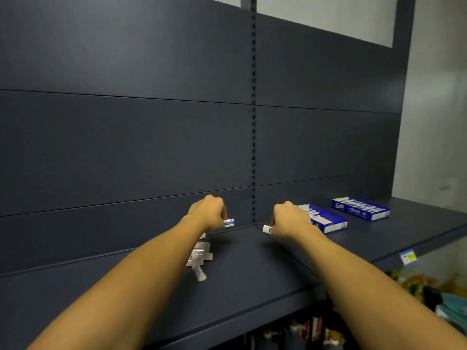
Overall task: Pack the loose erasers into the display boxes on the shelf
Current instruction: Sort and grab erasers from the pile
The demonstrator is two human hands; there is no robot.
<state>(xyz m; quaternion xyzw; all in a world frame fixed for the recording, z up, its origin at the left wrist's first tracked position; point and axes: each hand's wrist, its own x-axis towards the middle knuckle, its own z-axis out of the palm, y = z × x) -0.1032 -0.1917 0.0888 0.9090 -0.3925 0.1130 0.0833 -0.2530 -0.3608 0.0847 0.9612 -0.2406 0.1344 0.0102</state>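
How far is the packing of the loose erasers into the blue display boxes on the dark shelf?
Partly done. The far blue cardboard display box looks full of erasers. In hand: the left hand and right hand each grip one white sleeved eraser, the right beside the near blue box. Left: a pile of loose erasers on the dark shelf.

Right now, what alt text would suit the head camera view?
Two bare hands each grip an eraser over a dark shelf: left hand, right hand. Loose erasers lie piled by the left forearm; two blue display boxes sit to the right.
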